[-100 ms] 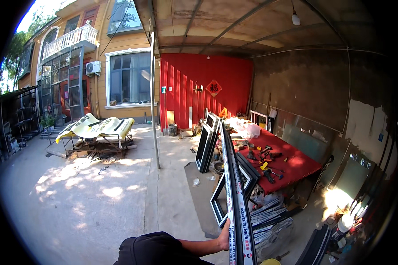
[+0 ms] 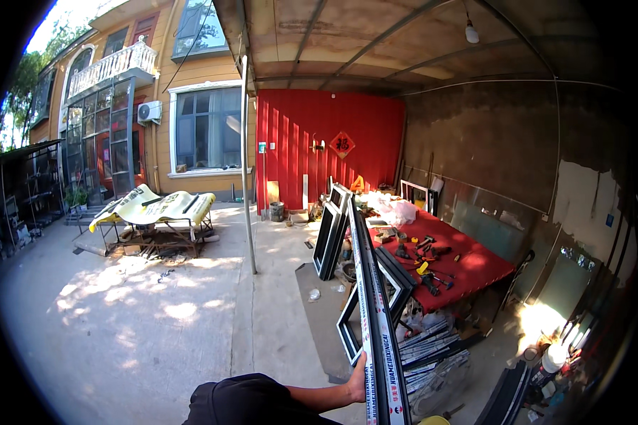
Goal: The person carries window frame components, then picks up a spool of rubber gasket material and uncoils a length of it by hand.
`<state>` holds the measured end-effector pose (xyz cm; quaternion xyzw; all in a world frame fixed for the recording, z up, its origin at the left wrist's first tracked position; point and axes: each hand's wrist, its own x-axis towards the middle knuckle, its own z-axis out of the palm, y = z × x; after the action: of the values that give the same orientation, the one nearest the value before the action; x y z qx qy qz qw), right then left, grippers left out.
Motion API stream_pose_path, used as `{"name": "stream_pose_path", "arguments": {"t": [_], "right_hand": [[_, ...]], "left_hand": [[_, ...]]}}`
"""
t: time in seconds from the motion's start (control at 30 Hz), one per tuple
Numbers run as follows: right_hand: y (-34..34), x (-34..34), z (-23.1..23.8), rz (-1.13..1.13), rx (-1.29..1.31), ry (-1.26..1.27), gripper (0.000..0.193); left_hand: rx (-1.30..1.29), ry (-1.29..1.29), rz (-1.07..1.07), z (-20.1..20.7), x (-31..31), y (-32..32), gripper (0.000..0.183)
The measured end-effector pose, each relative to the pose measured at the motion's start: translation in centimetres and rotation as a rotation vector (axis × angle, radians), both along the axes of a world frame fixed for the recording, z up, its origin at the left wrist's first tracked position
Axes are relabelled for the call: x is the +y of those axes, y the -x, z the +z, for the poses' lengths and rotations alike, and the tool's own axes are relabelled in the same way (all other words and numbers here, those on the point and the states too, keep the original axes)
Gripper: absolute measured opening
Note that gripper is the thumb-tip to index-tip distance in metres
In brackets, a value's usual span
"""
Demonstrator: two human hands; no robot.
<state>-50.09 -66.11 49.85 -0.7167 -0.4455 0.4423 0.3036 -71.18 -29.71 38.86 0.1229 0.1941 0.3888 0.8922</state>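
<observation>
Long, narrow window-frame profiles (image 2: 376, 304), dark with white printed film along them, run from the lower edge up toward the middle of the view. My left hand (image 2: 359, 379) is closed around their near left side, its arm reaching across from a black sleeve (image 2: 252, 400). The fingers on the far side of the bundle are hidden. My right hand is out of sight. Just beyond the profiles, black-and-white window frames (image 2: 329, 237) lean upright, and another frame (image 2: 351, 326) stands tilted close to my hand.
On the right, a red-covered table (image 2: 468, 262) carries several hand tools and plastic wrap (image 2: 393, 209). More film-wrapped profiles (image 2: 432, 350) lie beneath it. A metal post (image 2: 247, 170) stands ahead; left of it is a low stand draped with a yellow-white sheet (image 2: 159, 205).
The far end of the profiles has shifted slightly to the left. My left hand keeps its hold, and the view has tilted a little.
</observation>
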Motion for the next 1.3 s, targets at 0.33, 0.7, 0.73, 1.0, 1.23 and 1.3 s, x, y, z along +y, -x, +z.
{"name": "stream_pose_path", "arguments": {"t": [0.33,0.7,0.73,1.0,1.23,1.3], "right_hand": [[-0.7,-2.5,-1.5,-0.005,-0.119,-0.041,0.053],[-1.0,-4.5,-3.0,-0.188,0.025,0.167,0.083],[-0.6,-4.6,-2.1,-0.213,0.044,0.205,0.084],[3.7,-7.2,-2.7,-0.387,0.054,0.149,0.089],[8.0,-7.6,-2.4,-0.594,0.036,0.186,0.092],[9.1,-7.4,-1.9,-0.646,0.045,0.195,0.093]], "left_hand": [[-0.047,-0.013,-0.008,1.2,-4.7,0.8,0.108],[0.125,-0.199,-0.046,0.3,-4.8,-1.9,0.1],[0.158,-0.194,-0.078,0.9,-5.2,-2.1,0.101],[0.159,-0.23,-0.26,3.2,-5.6,-5.6,0.097],[0.103,-0.184,-0.485,3.2,-5.1,-9.1,0.091],[0.123,-0.163,-0.536,3.1,-4.8,-10.3,0.091]]}}
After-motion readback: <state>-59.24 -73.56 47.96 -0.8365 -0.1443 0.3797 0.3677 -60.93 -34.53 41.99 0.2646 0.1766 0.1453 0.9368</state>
